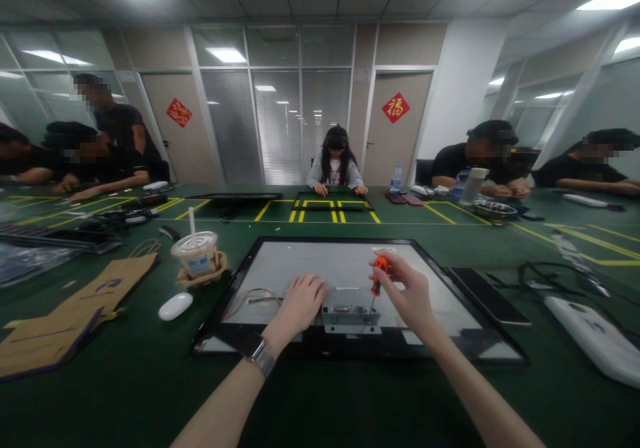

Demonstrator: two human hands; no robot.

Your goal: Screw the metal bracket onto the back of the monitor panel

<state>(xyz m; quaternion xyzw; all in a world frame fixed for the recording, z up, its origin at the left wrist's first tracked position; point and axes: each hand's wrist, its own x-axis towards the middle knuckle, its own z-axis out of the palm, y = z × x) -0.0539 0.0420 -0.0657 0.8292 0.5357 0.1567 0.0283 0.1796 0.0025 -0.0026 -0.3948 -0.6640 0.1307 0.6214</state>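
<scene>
A flat display panel (280, 261) with a black frame lies on the green table, its pale back facing up. Near its front edge sits a metal bracket (353, 329) with connector ports. My right hand (407, 291) is closed on an orange and black screwdriver (381, 265), held nearly upright. The shaft points down to the right end of the bracket; I cannot tell whether its tip touches a screw. Resting flat with fingers outstretched, my left hand (303, 301) touches the panel's back beside the bracket's left end. Thin cables (255, 296) run left of that hand.
Left of the panel are a lidded drink cup (197, 251), a white mouse (175, 306) and a paper bag (90, 301). To its right lie a dark phone (487, 295), a white device (593, 335) and black cables. Several people sit around the table; one stands at the left.
</scene>
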